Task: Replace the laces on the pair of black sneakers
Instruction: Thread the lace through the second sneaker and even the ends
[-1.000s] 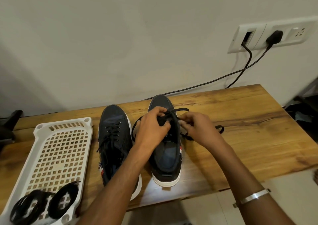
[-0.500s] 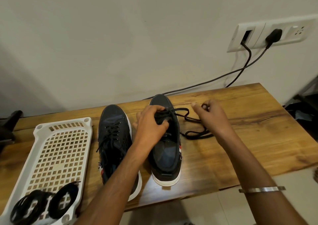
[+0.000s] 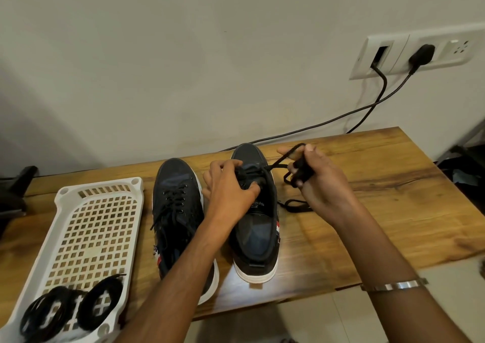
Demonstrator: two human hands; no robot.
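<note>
Two black sneakers with white soles stand side by side on the wooden table (image 3: 380,211), toes toward the wall. The left sneaker (image 3: 178,211) is laced and lies partly under my left forearm. My left hand (image 3: 228,187) grips the tongue and eyelet area of the right sneaker (image 3: 256,237). My right hand (image 3: 317,182) is closed on a black lace (image 3: 278,162) that runs taut from the right sneaker's eyelets. More of that lace lies slack on the table beside the shoe.
A white perforated tray (image 3: 86,227) sits at the table's left, with two coiled black laces (image 3: 70,311) at its near end. Two black cables (image 3: 367,106) run from a wall socket (image 3: 409,53) down behind the table. The table's front edge is close to me.
My right hand pulled away to the right from the shoe, drawing the lace out, then rose slightly with the lace gathered in it. My left hand stayed on the right sneaker.
</note>
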